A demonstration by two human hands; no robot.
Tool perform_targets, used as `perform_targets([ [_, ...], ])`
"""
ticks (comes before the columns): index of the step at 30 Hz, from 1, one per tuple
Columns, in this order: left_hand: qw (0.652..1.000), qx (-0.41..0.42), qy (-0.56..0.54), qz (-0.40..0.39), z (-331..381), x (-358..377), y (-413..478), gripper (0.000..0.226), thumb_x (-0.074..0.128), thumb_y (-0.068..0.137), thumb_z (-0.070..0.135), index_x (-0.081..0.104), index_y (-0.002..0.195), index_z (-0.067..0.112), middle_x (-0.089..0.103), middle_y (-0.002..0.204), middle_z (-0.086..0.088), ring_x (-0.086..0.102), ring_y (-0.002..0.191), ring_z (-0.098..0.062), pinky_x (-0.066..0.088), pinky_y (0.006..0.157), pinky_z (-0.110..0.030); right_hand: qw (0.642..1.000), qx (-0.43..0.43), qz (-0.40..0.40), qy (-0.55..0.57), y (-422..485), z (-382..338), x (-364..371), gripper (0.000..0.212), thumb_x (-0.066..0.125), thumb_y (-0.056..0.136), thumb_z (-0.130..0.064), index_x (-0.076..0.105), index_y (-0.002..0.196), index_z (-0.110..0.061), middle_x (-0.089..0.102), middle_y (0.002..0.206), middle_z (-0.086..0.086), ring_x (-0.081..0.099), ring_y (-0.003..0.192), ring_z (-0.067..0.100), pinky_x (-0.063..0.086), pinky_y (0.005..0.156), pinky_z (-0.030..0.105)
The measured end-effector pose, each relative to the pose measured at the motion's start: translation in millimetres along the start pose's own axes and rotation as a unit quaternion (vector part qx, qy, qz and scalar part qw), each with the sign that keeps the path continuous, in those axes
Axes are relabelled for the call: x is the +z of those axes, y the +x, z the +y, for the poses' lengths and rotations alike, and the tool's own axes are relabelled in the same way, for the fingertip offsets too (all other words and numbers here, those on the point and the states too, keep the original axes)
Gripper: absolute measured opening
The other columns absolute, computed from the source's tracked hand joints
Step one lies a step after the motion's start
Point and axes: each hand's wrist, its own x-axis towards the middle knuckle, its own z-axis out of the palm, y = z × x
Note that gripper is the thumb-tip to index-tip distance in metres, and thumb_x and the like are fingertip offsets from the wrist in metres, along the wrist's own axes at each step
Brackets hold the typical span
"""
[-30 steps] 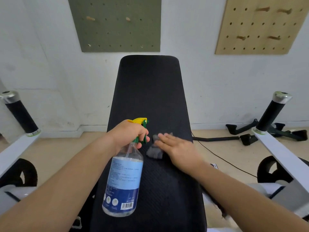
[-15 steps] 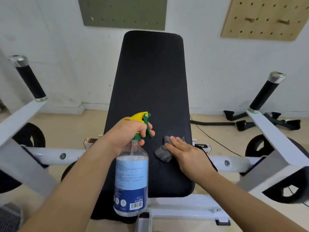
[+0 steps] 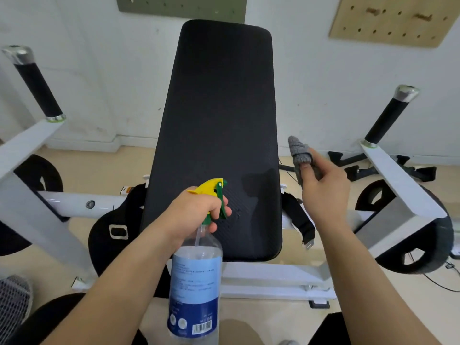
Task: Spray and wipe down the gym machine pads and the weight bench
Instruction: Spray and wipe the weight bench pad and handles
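the right hand (image 3: 323, 188) has lifted the grey cloth (image 3: 300, 151) off the black pad (image 3: 219, 108), pinching it beside the pad's right edge. the left hand (image 3: 194, 215) grips the spray bottle (image 3: 195, 282) over the pad's near end. likely only that damp patch is wiped; the rest remains.

Ahead of you: white wall (image 3: 323, 83) with a green pegboard (image 3: 181, 6) top centre and a wooden pegboard (image 3: 388, 21) top right, wooden pegs (image 3: 423, 16) stuck in the latter. Baseboard (image 3: 84, 143) runs along the beige floor (image 3: 99, 165). Black stand feet (image 3: 348, 158) sit on the floor by the wall at right. Thin black cable (image 3: 438, 282) trails lower right. Grey mesh shoe (image 3: 12, 300) at your lower left.
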Motion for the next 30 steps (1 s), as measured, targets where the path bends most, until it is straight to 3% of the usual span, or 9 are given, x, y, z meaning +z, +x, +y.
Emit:
perform_targets([
  [4, 1.000, 0.005, 0.000, -0.011, 2.0, 6.4, -1.1, 0.019, 0.050, 0.079, -0.008, 0.064, 0.087, 0.001, 0.071, 0.082, -0.015, 0.053, 0.042, -0.008, 0.041, 0.041, -0.020, 0.997, -0.044, -0.038, -0.056, 2.5, 3.6, 24.8, 0.032, 0.055, 0.098, -0.022, 0.068, 0.124, -0.034, 0.060, 0.065, -0.009, 0.049, 0.059, 0.007, 0.039, 0.059, 0.019],
  [6, 1.000, -0.004, 0.014, -0.017, 0.9, 8.9, 0.0, 0.013, 0.051, 0.078, -0.004, 0.062, 0.084, 0.002, 0.068, 0.076, -0.013, 0.050, 0.044, -0.013, 0.039, 0.041, -0.021, 0.988, -0.096, -0.070, -0.097, 7.8, 10.0, 41.4, 0.034, 0.056, 0.097, -0.021, 0.065, 0.128, -0.031, 0.074, 0.107, -0.010, 0.067, 0.092, 0.011, 0.049, 0.081, 0.025],
  [9, 1.000, -0.016, 0.016, -0.021, -1.2, 9.2, 0.8, 0.011, 0.052, 0.077, -0.001, 0.059, 0.085, 0.002, 0.066, 0.073, -0.011, 0.049, 0.044, -0.014, 0.038, 0.041, -0.020, 0.970, -0.151, -0.127, -0.145, 6.3, 30.5, 63.9, 0.039, 0.057, 0.096, -0.015, 0.063, 0.133, -0.026, 0.056, 0.145, 0.000, 0.054, 0.131, 0.022, 0.047, 0.102, 0.034],
  [12, 1.000, -0.016, 0.009, -0.017, -3.0, 3.9, -2.5, 0.017, 0.051, 0.079, -0.003, 0.063, 0.089, 0.004, 0.070, 0.080, -0.011, 0.050, 0.045, -0.012, 0.038, 0.041, -0.020, 0.950, -0.172, -0.133, -0.222, -18.7, 40.0, 77.9, 0.038, 0.059, 0.096, -0.015, 0.064, 0.132, -0.022, 0.052, 0.148, 0.006, 0.051, 0.134, 0.028, 0.053, 0.094, 0.039],
  [15, 1.000, -0.003, -0.013, -0.007, -6.8, -5.5, -7.2, 0.025, 0.047, 0.081, -0.009, 0.065, 0.094, 0.003, 0.071, 0.090, -0.014, 0.052, 0.045, -0.007, 0.040, 0.041, -0.018, 0.922, -0.283, -0.145, -0.221, -68.4, 39.4, 75.9, 0.035, 0.056, 0.090, -0.018, 0.071, 0.122, -0.019, 0.063, 0.136, 0.006, 0.062, 0.122, 0.028, 0.059, 0.083, 0.038],
  [19, 1.000, -0.008, -0.005, 0.013, -15.7, -19.3, -11.2, 0.028, 0.047, 0.080, -0.010, 0.067, 0.098, 0.000, 0.073, 0.099, -0.021, 0.053, 0.061, -0.014, 0.043, 0.047, -0.020, 0.875, -0.389, -0.200, -0.207, -114.0, 60.6, 52.9, 0.033, 0.060, 0.092, -0.011, 0.071, 0.123, -0.017, 0.061, 0.139, 0.004, 0.058, 0.128, 0.024, 0.053, 0.099, 0.038],
  [22, 1.000, -0.015, -0.008, 0.015, -21.5, -28.9, -14.6, 0.029, 0.048, 0.080, -0.009, 0.068, 0.100, -0.003, 0.074, 0.105, -0.023, 0.053, 0.071, -0.020, 0.044, 0.053, -0.024, 0.838, -0.447, -0.213, -0.229, -84.8, 68.7, 50.9, 0.038, 0.064, 0.087, -0.004, 0.070, 0.123, -0.016, 0.061, 0.139, 0.007, 0.060, 0.125, 0.025, 0.053, 0.098, 0.040],
  [27, 0.999, -0.022, -0.023, 0.023, -28.0, -35.8, -16.1, 0.027, 0.049, 0.079, -0.009, 0.068, 0.095, 0.001, 0.074, 0.106, -0.023, 0.053, 0.081, -0.026, 0.043, 0.057, -0.027, 0.933, -0.223, -0.144, -0.243, -17.6, 45.4, 68.6, 0.040, 0.067, 0.090, -0.009, 0.068, 0.128, -0.022, 0.059, 0.141, 0.003, 0.058, 0.128, 0.025, 0.057, 0.090, 0.045],
  [30, 0.998, -0.026, -0.037, 0.031, -33.6, -42.4, -18.9, 0.027, 0.048, 0.080, -0.009, 0.068, 0.093, 0.002, 0.075, 0.097, -0.020, 0.055, 0.069, -0.019, 0.044, 0.051, -0.023, 0.936, -0.221, -0.129, -0.243, -48.7, 44.9, 68.4, 0.039, 0.067, 0.090, -0.009, 0.068, 0.126, -0.022, 0.059, 0.141, 0.006, 0.062, 0.122, 0.028, 0.060, 0.082, 0.046],
])
